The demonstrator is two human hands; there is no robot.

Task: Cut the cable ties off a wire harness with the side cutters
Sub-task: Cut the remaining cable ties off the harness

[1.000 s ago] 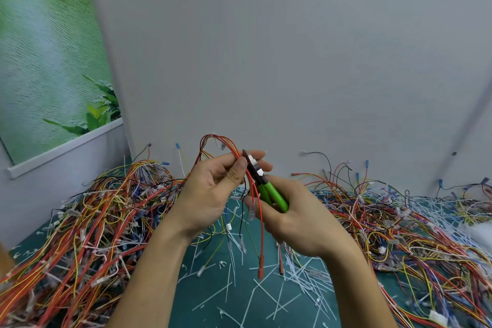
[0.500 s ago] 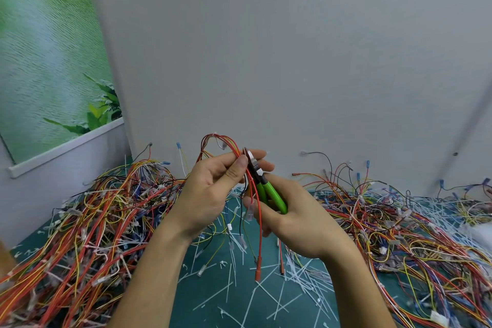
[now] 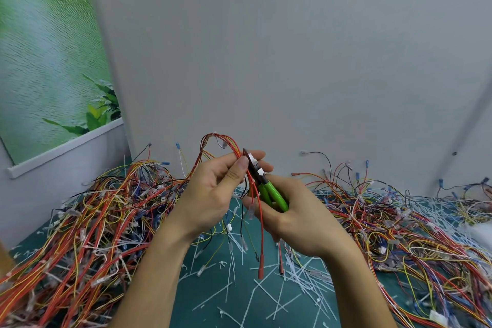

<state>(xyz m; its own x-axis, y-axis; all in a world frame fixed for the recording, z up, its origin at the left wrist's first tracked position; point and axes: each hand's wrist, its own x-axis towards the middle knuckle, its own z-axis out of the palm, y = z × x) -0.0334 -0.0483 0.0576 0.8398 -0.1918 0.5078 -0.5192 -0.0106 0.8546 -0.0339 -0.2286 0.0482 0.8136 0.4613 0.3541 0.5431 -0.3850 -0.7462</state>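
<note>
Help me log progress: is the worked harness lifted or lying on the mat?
Lifted. The left hand pinches the wire harness; its ends hang toward the mat. The right hand holds side cutters beside it.

Grey wall (image 3: 292, 48); perhaps a green poster (image 3: 45, 48).

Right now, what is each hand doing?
Left hand: pinches the wire harness.
Right hand: grips the side cutters, tip at the wires.

The cutters (image 3: 267, 189) have shiny green plastic handles and a dull grey metal head. The wires (image 3: 262, 234) wear smooth plastic coats. Thin white plastic ties (image 3: 266, 293) lie on the matt green worktop (image 3: 207, 298).
</note>
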